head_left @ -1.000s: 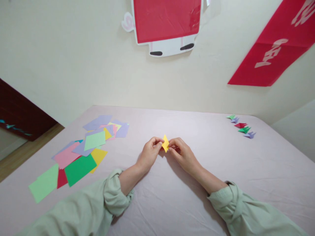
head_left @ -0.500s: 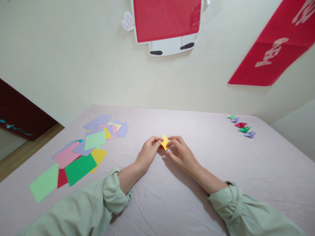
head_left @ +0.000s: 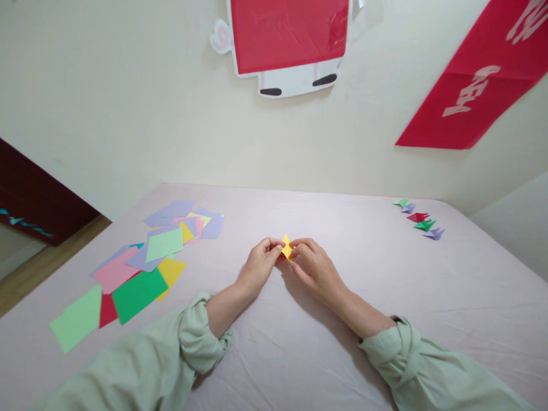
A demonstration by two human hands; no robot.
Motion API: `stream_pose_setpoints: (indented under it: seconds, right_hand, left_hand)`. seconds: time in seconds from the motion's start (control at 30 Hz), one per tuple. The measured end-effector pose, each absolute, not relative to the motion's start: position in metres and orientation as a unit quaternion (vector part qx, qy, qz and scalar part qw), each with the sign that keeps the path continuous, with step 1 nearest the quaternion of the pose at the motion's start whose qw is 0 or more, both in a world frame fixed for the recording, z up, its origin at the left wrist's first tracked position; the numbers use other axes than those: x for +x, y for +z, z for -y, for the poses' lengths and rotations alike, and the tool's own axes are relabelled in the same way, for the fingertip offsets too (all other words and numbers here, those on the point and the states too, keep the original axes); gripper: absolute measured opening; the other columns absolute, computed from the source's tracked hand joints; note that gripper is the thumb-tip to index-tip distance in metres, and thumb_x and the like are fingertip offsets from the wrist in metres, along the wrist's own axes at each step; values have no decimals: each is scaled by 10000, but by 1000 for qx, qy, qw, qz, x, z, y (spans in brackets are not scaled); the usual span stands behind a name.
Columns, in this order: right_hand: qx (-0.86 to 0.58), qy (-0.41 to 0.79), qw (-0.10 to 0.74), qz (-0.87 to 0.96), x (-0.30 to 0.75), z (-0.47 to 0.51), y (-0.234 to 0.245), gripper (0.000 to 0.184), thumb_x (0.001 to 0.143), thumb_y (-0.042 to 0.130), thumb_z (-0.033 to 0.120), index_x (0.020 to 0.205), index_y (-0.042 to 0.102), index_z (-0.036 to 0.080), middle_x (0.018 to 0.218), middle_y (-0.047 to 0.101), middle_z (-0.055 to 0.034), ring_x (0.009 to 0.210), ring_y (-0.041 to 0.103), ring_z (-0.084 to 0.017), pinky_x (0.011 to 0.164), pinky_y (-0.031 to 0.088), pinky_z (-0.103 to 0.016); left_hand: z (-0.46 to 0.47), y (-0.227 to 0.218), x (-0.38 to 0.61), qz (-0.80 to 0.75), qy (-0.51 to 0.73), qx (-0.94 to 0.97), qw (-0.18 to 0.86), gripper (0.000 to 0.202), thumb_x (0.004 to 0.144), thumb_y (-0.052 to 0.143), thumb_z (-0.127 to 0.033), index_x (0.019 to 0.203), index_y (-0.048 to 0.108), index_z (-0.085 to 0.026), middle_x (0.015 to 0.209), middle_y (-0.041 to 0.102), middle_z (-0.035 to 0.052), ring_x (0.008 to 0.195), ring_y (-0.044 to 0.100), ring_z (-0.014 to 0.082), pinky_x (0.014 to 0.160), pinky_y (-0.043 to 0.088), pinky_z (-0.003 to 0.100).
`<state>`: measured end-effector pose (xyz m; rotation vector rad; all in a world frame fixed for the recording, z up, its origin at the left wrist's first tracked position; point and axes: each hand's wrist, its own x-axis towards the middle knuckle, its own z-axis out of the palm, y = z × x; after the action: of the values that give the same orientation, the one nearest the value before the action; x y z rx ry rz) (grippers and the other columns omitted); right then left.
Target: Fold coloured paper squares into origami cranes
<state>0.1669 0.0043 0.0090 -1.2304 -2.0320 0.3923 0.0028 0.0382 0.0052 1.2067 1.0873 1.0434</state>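
Note:
A small folded yellow paper [head_left: 286, 247] is held just above the pale pink cloth-covered table [head_left: 342, 319] near its middle. My left hand [head_left: 260, 266] pinches its left side with thumb and fingertips. My right hand [head_left: 315, 268] is closed on its right side, fingers curled over the paper so that only the top point shows. Both forearms in pale green sleeves reach in from the near edge.
A loose spread of coloured paper squares [head_left: 141, 262] in green, pink, lilac, yellow and red lies on the left. Several small folded paper figures [head_left: 419, 220] stand in a row at the far right. The wall behind carries red paper decorations [head_left: 291, 40].
The yellow paper has been pressed smaller and lower between the fingers. My right hand has closed further over it and shifted slightly left.

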Motion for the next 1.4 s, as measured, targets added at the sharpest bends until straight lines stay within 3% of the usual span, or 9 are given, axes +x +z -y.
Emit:
stream_pose_setpoints:
  seconds: [0.4,0.7,0.9,1.4]
  right_hand:
    - [-462,162,361,794,168,-6,8,181,853,512,70,914,579,226,1132,591,-78,1032,565,-221,880,454,-378]
    - [-464,182,374,782,169,-6,8,142,885,492,102,898,554,229,1120,592,-77,1033,564,-221,891,450,-390]
    - [-480,197,372,770,166,-5,9,103,862,571,143,906,531,228,1087,597,-73,1025,565,-225,885,457,-391]
    - [-488,208,383,756,166,-6,5,131,862,515,98,856,510,229,1090,580,-73,1007,567,-216,869,469,-390]
  left_hand:
    - [-39,3,3,-459,448,515,568,182,802,588,-287,908,652,-153,877,678,38,799,636,158,773,484,276]
    - [-37,8,3,-459,442,528,561,173,794,595,-291,889,660,-162,868,674,31,796,625,157,790,481,279]
    - [-38,6,3,-462,440,530,559,166,801,587,-284,888,646,-156,850,666,33,786,624,158,756,480,278]
    - [-36,3,5,-459,434,554,542,149,820,576,-279,900,633,-167,879,663,21,795,635,144,754,491,261]
